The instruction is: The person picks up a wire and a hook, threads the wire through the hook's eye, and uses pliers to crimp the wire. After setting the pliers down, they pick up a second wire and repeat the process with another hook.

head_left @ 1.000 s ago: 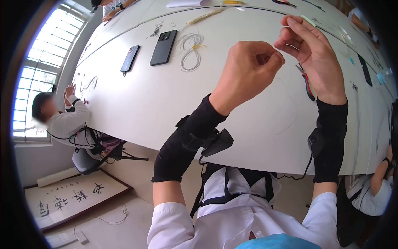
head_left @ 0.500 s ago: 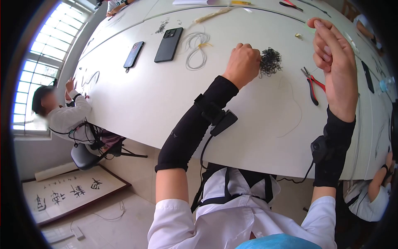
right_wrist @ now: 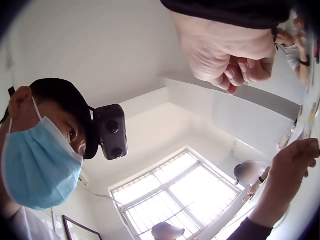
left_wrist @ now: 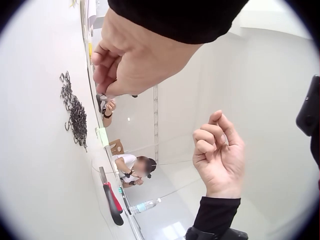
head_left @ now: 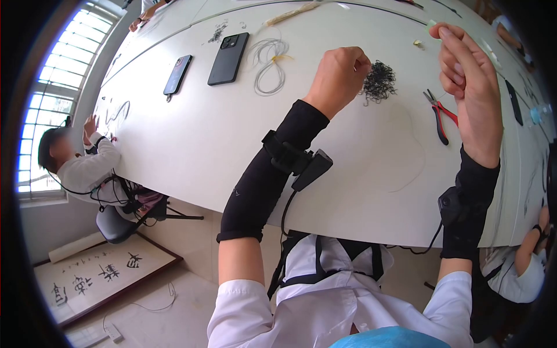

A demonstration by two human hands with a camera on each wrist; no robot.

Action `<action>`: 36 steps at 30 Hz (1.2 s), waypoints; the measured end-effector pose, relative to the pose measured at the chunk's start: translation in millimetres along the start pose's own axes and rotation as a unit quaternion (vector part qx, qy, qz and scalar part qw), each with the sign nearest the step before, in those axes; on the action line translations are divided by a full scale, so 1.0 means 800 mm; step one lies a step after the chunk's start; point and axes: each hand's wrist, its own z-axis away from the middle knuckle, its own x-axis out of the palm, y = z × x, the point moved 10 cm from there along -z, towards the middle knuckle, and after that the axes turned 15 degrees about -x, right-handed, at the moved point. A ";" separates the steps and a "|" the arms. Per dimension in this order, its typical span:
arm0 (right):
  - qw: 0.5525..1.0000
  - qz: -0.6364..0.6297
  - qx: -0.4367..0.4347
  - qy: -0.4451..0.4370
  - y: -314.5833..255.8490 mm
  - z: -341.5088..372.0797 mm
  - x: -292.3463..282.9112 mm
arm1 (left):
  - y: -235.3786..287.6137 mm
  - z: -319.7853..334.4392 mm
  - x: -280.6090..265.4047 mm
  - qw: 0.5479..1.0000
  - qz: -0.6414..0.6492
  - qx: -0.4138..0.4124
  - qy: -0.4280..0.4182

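Note:
My left hand (head_left: 338, 78) is over the left side of a pile of small black fish hooks (head_left: 379, 82), thumb and fingertips drawn close together. I cannot tell whether a hook is between them. Raised at the right, my right hand (head_left: 473, 81) has its fingers curled in and the thumb against the index finger. From this right hand (left_wrist: 220, 155) a thin clear fishing line runs off to the left in the left wrist view, pinched at the fingers. Pliers (head_left: 439, 118) with red and black handles lie on the table between the hook pile and the right forearm.
On the white table (head_left: 325, 168) lie a coil of clear line (head_left: 270, 75), a large phone (head_left: 229, 59), a smaller phone (head_left: 177, 76) and a straw-coloured bundle (head_left: 293, 13). A loose strand curves across the table's middle. Another person (head_left: 87, 156) sits at the left edge.
My hands have parted: the left came down to the hook pile, then rose slightly with fingertips drawn in. The right moved right and up and has stayed there since.

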 end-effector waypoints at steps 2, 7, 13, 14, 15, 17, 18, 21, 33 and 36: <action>1.000 0.010 0.003 -0.005 0.003 0.000 0.001 | 0.001 0.001 -0.006 1.000 0.000 0.003 0.007; 0.999 0.031 0.006 -0.017 0.013 0.002 0.005 | 0.000 0.001 -0.010 0.998 -0.015 0.040 0.047; 0.999 0.033 0.026 -0.026 0.017 0.004 0.018 | 0.001 0.003 -0.017 0.997 -0.045 0.040 0.053; 0.999 0.029 0.023 -0.028 0.017 0.004 0.019 | 0.003 0.004 -0.018 0.996 -0.056 0.048 0.059; 0.999 0.026 0.022 -0.029 0.018 0.004 0.020 | 0.000 0.003 -0.019 0.997 -0.038 0.038 0.055; 0.999 0.025 0.024 -0.037 0.022 0.006 0.022 | -0.003 0.005 -0.020 0.999 -0.003 0.016 0.044; 0.998 0.028 0.026 -0.042 0.023 0.006 0.023 | -0.007 0.006 -0.021 0.999 0.012 -0.003 0.040; 0.998 0.035 0.035 -0.045 0.033 0.005 0.028 | -0.011 0.008 -0.027 0.994 0.081 -0.066 0.020; 1.000 0.009 -0.009 0.012 0.020 -0.002 0.011 | 0.088 -0.001 -0.026 0.898 0.419 -0.094 -0.094; 0.998 0.039 -0.052 0.011 0.008 -0.005 0.011 | 0.094 0.000 -0.029 0.896 0.427 -0.089 -0.087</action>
